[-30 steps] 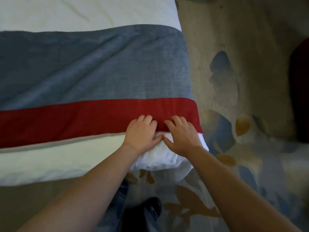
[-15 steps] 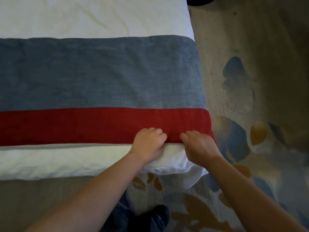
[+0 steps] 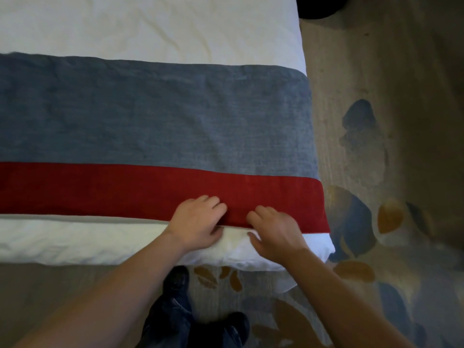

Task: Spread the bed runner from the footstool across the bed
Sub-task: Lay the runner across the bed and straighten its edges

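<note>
Head view: with our left hand (image 3: pixel 198 222) and right hand (image 3: pixel 275 231) we are pinching the red near edge of the bed runner (image 3: pixel 155 116), which is lying flat across the white bed (image 3: pixel 150 23).

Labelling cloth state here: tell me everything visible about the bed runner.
The bed runner is a woven-looking cloth, a wide grey-blue band with a narrower red band along the near side. It lies flat across the white bed, faintly creased, its right end reaching the bed's edge, its left end out of frame. The left hand and right hand grip its near red hem.
</note>
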The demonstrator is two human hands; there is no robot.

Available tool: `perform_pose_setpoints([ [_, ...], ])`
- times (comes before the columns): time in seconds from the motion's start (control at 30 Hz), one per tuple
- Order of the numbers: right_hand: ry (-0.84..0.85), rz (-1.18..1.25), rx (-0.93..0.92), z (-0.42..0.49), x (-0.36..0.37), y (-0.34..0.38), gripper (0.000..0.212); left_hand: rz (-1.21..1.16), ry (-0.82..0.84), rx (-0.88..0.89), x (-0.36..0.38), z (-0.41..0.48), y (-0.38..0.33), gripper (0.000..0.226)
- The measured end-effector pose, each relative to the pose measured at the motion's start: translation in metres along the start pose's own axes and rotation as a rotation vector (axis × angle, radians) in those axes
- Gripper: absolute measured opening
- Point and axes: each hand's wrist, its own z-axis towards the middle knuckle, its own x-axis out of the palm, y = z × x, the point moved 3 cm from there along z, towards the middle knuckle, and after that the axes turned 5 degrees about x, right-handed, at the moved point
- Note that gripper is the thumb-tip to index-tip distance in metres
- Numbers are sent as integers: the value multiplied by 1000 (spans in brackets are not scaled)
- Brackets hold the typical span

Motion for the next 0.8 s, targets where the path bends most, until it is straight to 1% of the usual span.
perform_pose_setpoints([
  [0.07,-7,-13,-49,17,1,25,25,14,7,-68,-1,-24,25,16],
  [0.13,-4,-43,-68,33,4,47,22,-1,-44,-138,-1,-44,46,7],
  [0.17,7,-72,-72,40,5,55,24,-29,-58,-165,-2,-50,52,9],
  [0.2,22,-96,-78,44,8,61,29,-51,-72,-170,-2,-55,53,11],
  [0.23,38,-105,-85,46,10,65,35,-65,-61,-160,-2,-57,51,7],
  [0.27,49,-103,-100,46,11,66,39,-73,-48,-141,-1,-58,48,8],
  [0.3,58,-106,-119,45,14,65,41,-71,-25,-131,1,-58,45,15],
  [0.33,69,-111,-133,45,15,64,40,-70,-20,-116,3,-58,44,19],
  [0.4,111,-105,-130,45,16,64,34,-76,-38,-91,6,-60,47,16],
  [0.47,125,-52,-91,47,22,67,19,-105,-53,-84,11,-66,56,10],
  [0.5,140,-30,-54,50,24,72,13,-102,-46,-79,12,-71,61,13],
  [0.53,150,0,-33,54,26,81,12,-91,-61,-66,13,-78,67,16],
  [0.6,151,56,-24,62,29,108,19,-76,-74,-71,14,-96,84,18],
  [0.7,141,107,-44,84,38,163,20,-39,-68,-147,12,-129,122,14],
  [0.8,122,81,-28,110,48,211,16,-20,-42,-238,8,-162,172,16],
])
